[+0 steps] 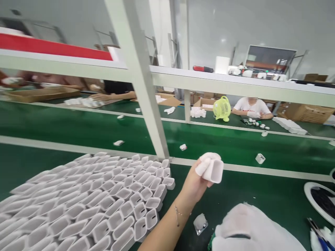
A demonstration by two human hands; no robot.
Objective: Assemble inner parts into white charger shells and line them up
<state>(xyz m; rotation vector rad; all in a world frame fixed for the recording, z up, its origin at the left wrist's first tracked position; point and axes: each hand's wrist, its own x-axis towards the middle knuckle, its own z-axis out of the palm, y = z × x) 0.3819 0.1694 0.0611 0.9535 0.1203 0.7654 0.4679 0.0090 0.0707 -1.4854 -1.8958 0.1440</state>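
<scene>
My left hand (200,174) reaches forward near the middle, its fingers closed around a small white casing (217,171). The casing's open end faces the camera, and white coverings are on some fingertips. To the left, many similar white casings (104,202) stand packed in slanting rows. A small white part with a shiny edge (200,223) lies below my left hand. At the bottom right is a large white mound (256,230), perhaps cloth or a bag, with green at its lower left; its nature is unclear. My right hand cannot be made out.
A pale upright post (149,94) joins a shelf (235,82) above the work surface. Beyond is a green strip (230,144) with scattered white parts. A yellow-green fan (222,108) and other people at work are farther back. Blue-handled pliers (320,235) lie at right.
</scene>
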